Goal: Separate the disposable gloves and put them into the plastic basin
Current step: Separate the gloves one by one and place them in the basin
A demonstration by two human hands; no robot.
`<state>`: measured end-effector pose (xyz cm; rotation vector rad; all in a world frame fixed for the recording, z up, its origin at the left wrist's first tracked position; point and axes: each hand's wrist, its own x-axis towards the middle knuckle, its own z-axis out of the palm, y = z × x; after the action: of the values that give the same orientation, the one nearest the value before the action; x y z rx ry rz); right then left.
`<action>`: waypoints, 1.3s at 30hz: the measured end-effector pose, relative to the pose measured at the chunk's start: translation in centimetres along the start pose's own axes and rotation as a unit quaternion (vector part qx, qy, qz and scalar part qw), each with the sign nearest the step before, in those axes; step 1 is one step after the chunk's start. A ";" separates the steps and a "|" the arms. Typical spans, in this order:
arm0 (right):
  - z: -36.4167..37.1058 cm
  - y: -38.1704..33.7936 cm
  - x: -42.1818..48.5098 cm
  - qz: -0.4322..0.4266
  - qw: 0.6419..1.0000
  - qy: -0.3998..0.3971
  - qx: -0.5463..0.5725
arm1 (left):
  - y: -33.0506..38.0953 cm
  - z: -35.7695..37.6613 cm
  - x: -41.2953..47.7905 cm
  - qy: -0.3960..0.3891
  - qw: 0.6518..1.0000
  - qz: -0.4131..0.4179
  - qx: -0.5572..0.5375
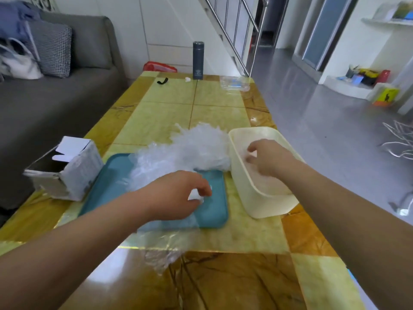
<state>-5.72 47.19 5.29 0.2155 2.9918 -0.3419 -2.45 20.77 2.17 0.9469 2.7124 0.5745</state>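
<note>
At the left grip [178,193], thumb and fingertips pinched on a crumpled bit of clear glove [197,196], low over the right end of the teal tray [214,214]. At the right grip [266,159], fingers bent downward inside the cream basin [252,198], just above the filmy gloves in the basin [271,185]; too blurred to tell whether closed on any. Basin just right of the tray, a narrow strip of worktop [245,233] between, its right wall near the worktop's right edge. Heaped over the tray's far half and spilling onto the worktop behind: the loose pile of gloves [196,146], up against the basin's left wall. Another sheet of clear film [161,253] under the left forearm, trailing off the tray's near rim toward the worktop's near edge. Open cardboard box [67,168] at the left edge, just beside the tray. Open stretch of worktop in front of the basin, and across the far half up to a dark flask [198,60], a black strap [162,81] and a clear packet [233,83] along the far edge.
</note>
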 end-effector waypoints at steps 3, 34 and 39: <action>-2.0 -1.5 -2.0 -0.005 0.987 0.162 0.009 | -1.6 1.4 -1.3 -0.104 0.988 0.017 0.112; 8.8 -5.8 -7.0 0.038 0.867 -0.003 0.496 | -6.0 3.5 0.3 0.080 0.985 -0.147 0.041; 9.6 -5.8 -7.2 0.055 0.880 -0.047 0.469 | -7.3 4.6 0.6 0.080 0.984 -0.160 0.014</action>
<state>1.42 38.44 -1.79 0.4206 2.4353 -1.6907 -5.44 17.25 -5.14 0.4692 2.9364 0.5696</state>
